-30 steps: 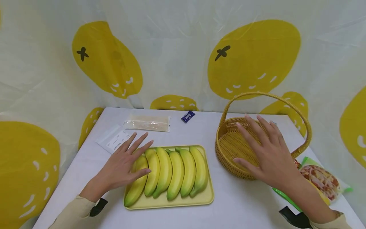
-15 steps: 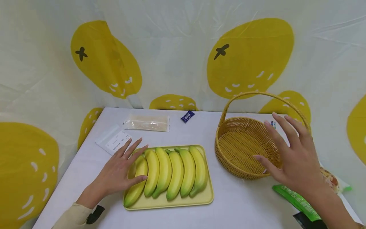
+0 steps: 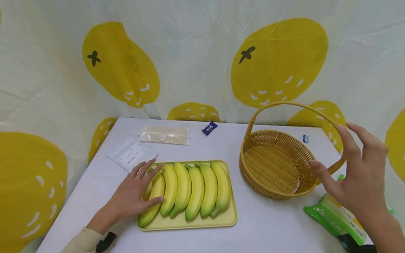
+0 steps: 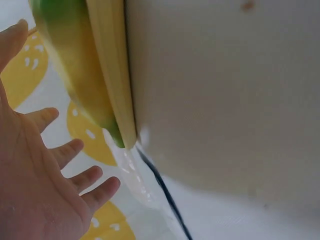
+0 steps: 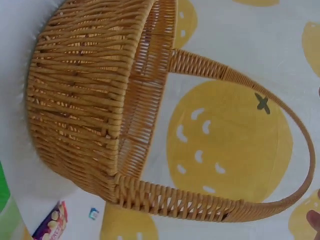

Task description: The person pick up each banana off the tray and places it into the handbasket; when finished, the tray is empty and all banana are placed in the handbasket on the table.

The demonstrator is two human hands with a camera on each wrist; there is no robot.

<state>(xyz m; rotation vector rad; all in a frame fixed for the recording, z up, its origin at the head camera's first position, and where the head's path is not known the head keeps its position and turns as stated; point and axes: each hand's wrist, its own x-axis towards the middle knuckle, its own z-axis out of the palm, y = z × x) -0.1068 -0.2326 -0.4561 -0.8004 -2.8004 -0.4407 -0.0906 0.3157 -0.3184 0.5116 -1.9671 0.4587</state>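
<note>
In the head view, a round wicker basket (image 3: 254,177) with a tall arched handle (image 3: 284,103) stands upright on the right, nothing inside it. My right hand (image 3: 362,168) is at its right side, thumb and fingers spread and slightly bent, overlapping the handle's lower end. The right wrist view shows the basket's woven wall (image 5: 80,95) close up, with only a fingertip at the lower right edge. Several yellow-green bananas (image 3: 195,193) lie side by side on a pale yellow tray (image 3: 226,221). Over the tray's left edge hovers my left hand (image 3: 129,195), fingers spread, holding nothing.
Behind the tray lie a clear packet (image 3: 164,136), a labelled plastic bag (image 3: 128,154) and a small dark blue packet (image 3: 209,128). A tiny blue-white packet (image 3: 305,138) sits right of the basket. Green food bags (image 3: 332,218) lie at the right front, partly under my right arm.
My right hand has moved right, from over the basket to beside its handle, uncovering the basket's inside. My left hand has dropped slightly at the tray's left side. Tray and basket stay put.
</note>
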